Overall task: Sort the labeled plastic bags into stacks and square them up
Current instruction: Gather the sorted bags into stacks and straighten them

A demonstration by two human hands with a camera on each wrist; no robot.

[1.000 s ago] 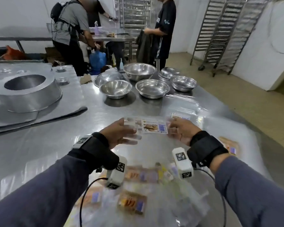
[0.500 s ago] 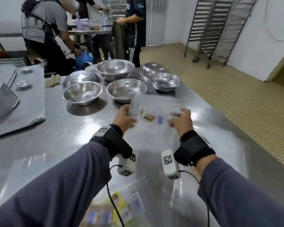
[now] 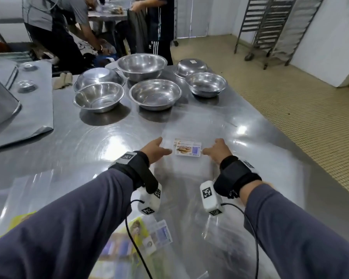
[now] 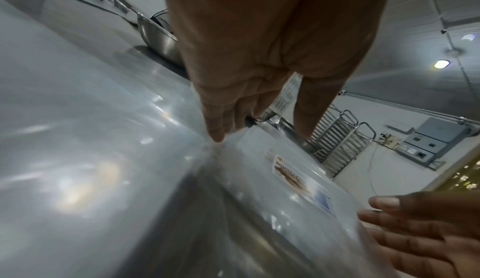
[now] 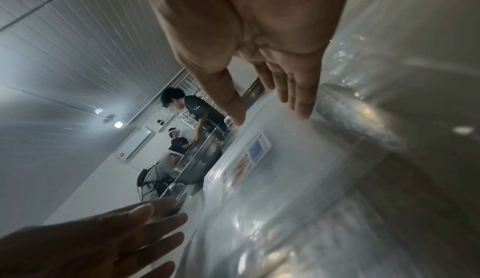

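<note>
A clear plastic bag with a biscuit label (image 3: 187, 150) lies flat on the steel table (image 3: 113, 141), seemingly on top of other clear bags. My left hand (image 3: 159, 151) is at its left edge and my right hand (image 3: 213, 150) at its right edge. In the left wrist view the left hand (image 4: 259, 134) has straight fingers, one fingertip (image 4: 216, 136) touching the bag's edge near the label (image 4: 298, 179). The right hand (image 5: 270, 113) also has straight fingers (image 5: 298, 105) on the bag beside the label (image 5: 250, 155). Neither hand grips anything.
A loose pile of labeled bags (image 3: 149, 236) lies near me under my forearms. Several steel bowls (image 3: 155, 93) stand at the far side. A grey sheet (image 3: 28, 117) covers the left. The table edge (image 3: 290, 150) runs along the right. People work at another table behind.
Both hands held the labeled bag up in the air before. It now lies flat on the table, and both hands have let go and rest at its sides.
</note>
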